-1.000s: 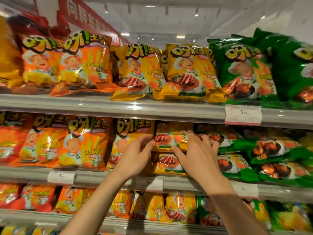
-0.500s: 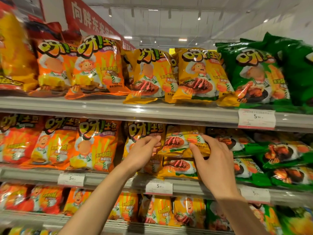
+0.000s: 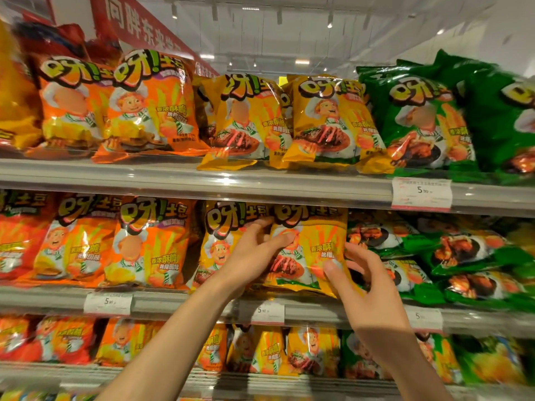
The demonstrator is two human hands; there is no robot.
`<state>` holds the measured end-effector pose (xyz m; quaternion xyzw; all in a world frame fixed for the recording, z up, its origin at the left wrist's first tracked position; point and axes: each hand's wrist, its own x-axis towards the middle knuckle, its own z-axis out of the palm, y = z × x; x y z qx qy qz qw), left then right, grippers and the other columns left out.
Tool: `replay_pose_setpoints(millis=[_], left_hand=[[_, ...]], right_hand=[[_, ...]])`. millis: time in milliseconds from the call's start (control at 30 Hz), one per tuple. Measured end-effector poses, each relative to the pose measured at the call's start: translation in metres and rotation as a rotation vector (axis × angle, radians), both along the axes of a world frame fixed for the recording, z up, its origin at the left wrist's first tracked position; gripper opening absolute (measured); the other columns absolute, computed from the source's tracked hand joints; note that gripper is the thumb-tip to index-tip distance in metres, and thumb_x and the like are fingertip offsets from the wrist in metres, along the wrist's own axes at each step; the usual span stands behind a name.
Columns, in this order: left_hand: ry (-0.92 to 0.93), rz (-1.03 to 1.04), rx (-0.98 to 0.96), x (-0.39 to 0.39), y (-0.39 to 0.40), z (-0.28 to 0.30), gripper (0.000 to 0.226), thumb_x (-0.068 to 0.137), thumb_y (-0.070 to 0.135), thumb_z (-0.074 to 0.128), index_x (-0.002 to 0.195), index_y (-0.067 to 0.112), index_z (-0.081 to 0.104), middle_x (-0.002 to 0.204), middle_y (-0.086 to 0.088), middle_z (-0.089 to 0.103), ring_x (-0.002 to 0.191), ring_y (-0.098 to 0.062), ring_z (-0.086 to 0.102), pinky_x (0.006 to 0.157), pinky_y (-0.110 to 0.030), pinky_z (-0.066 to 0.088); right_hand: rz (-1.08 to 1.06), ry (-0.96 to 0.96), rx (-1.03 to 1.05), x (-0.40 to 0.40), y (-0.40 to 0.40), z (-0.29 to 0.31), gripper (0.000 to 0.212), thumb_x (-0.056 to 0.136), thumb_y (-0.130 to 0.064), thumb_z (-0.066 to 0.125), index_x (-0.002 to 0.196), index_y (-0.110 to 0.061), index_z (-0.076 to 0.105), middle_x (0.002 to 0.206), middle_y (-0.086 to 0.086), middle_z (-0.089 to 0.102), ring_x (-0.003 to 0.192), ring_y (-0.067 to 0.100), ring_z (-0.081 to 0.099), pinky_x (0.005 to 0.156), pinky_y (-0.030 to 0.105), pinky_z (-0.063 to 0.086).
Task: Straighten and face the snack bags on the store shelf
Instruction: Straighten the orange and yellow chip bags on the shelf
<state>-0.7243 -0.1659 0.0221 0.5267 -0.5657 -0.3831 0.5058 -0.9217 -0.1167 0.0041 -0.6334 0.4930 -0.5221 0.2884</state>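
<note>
Forearms of mine reach up from the bottom edge toward the middle shelf (image 3: 179,299). My left hand (image 3: 254,256) lies against the left side of an upright yellow snack bag (image 3: 314,250), fingers nearly straight and pressed to its front, the thumb up by the printed logo. My right hand (image 3: 367,285) takes the same bag's right edge near its lower corner: the thumb lies on the front, and the fingers curl round behind, so the bag is gripped there between thumb and fingers. This bag stands at the front edge of the middle shelf, face out, about midway along it, its bottom seam just above a white price tag (image 3: 267,312).

Just beside it on the left stands a second yellow bag (image 3: 220,244), partly behind my left hand, then a row of orange bags (image 3: 147,244) running to the shelf's left end. On the right lie green bags (image 3: 463,256), stacked flat on their sides rather than upright.

Farther up, the top shelf (image 3: 289,183) carries the same order: orange bags at its left, two yellow ones leaning in the middle, green at its right end over another price tag (image 3: 421,193). Beyond hangs a red sign (image 3: 142,27) under the ceiling lights.
</note>
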Motion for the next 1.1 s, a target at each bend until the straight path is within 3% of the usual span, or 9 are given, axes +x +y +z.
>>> replay_pose_setpoints(millis=[100, 200, 300, 433, 533, 633, 767, 933, 1100], left_hand=[[0.02, 0.0, -0.029, 0.0, 0.007, -0.008, 0.057, 0.089, 0.039, 0.071, 0.138, 0.029, 0.047, 0.099, 0.023, 0.064, 0.087, 0.017, 0.062, 0.081, -0.012, 0.048], [0.006, -0.004, -0.066, 0.001, 0.013, -0.013, 0.064, 0.084, 0.044, 0.074, 0.141, 0.035, 0.046, 0.118, 0.013, 0.067, 0.102, 0.007, 0.065, 0.099, -0.025, 0.049], [-0.013, -0.022, -0.086, 0.001, 0.021, -0.011, 0.068, 0.084, 0.041, 0.075, 0.144, 0.037, 0.043, 0.126, 0.016, 0.058, 0.096, 0.02, 0.059, 0.084, -0.012, 0.049], [0.031, -0.02, -0.054, 0.002, 0.025, -0.009, 0.069, 0.085, 0.037, 0.076, 0.144, 0.029, 0.04, 0.111, 0.019, 0.061, 0.085, 0.021, 0.062, 0.072, -0.001, 0.046], [0.04, -0.043, 0.039, 0.007, 0.029, -0.009, 0.063, 0.076, 0.06, 0.076, 0.129, 0.029, 0.059, 0.121, 0.008, 0.068, 0.113, -0.004, 0.063, 0.1, -0.025, 0.046], [0.058, -0.008, 0.048, 0.011, 0.041, -0.011, 0.034, 0.078, 0.061, 0.068, 0.107, 0.05, 0.057, 0.11, 0.028, 0.059, 0.114, -0.003, 0.057, 0.099, -0.026, 0.04], [-0.044, 0.11, -0.026, 0.033, 0.059, -0.019, 0.068, 0.078, 0.066, 0.068, 0.138, 0.05, 0.042, 0.131, 0.037, 0.045, 0.126, 0.007, 0.041, 0.104, -0.028, 0.034], [-0.055, 0.228, -0.106, 0.069, 0.073, -0.023, 0.066, 0.072, 0.056, 0.07, 0.133, 0.042, 0.048, 0.119, 0.027, 0.063, 0.099, 0.018, 0.059, 0.085, -0.013, 0.046], [-0.11, 0.256, -0.103, 0.088, 0.074, -0.031, 0.069, 0.076, 0.067, 0.071, 0.136, 0.049, 0.044, 0.126, 0.029, 0.06, 0.109, 0.011, 0.058, 0.093, -0.029, 0.047]], right_hand=[[-0.036, 0.008, 0.071, -0.002, -0.008, 0.007, 0.079, 0.078, -0.069, 0.057, 0.145, -0.034, 0.037, 0.138, -0.015, 0.047, 0.123, 0.005, 0.05, 0.093, 0.028, 0.044], [-0.051, 0.049, 0.097, -0.002, -0.013, 0.011, 0.085, 0.077, -0.075, 0.054, 0.149, -0.035, 0.031, 0.138, -0.013, 0.05, 0.12, 0.008, 0.053, 0.099, 0.037, 0.048], [-0.029, 0.047, 0.11, -0.001, -0.014, 0.013, 0.079, 0.082, -0.069, 0.057, 0.149, -0.039, 0.03, 0.133, -0.014, 0.054, 0.12, 0.01, 0.054, 0.093, 0.032, 0.046], [0.0, 0.011, 0.129, -0.003, -0.014, 0.012, 0.076, 0.085, -0.061, 0.062, 0.15, -0.038, 0.029, 0.133, -0.013, 0.055, 0.12, 0.01, 0.055, 0.095, 0.033, 0.047], [0.027, 0.018, 0.137, -0.002, -0.014, 0.009, 0.078, 0.085, -0.059, 0.061, 0.152, -0.037, 0.026, 0.134, -0.012, 0.055, 0.121, 0.009, 0.055, 0.098, 0.034, 0.048], [0.073, 0.009, 0.133, 0.008, -0.011, 0.007, 0.073, 0.086, -0.055, 0.062, 0.15, -0.04, 0.029, 0.133, -0.013, 0.055, 0.122, 0.008, 0.053, 0.097, 0.035, 0.05], [0.142, 0.027, 0.119, 0.038, -0.007, 0.003, 0.069, 0.089, -0.052, 0.062, 0.149, -0.04, 0.03, 0.133, -0.015, 0.054, 0.121, 0.004, 0.053, 0.101, 0.034, 0.05], [0.262, 0.164, 0.136, 0.061, -0.006, 0.005, 0.077, 0.086, -0.069, 0.049, 0.152, -0.037, 0.026, 0.136, -0.016, 0.052, 0.121, 0.002, 0.053, 0.104, 0.035, 0.047], [-0.079, 0.584, 0.008, 0.055, -0.055, 0.013, 0.062, 0.099, -0.053, 0.043, 0.146, -0.014, 0.041, 0.141, 0.01, 0.05, 0.129, 0.028, 0.049, 0.106, 0.04, 0.041]])
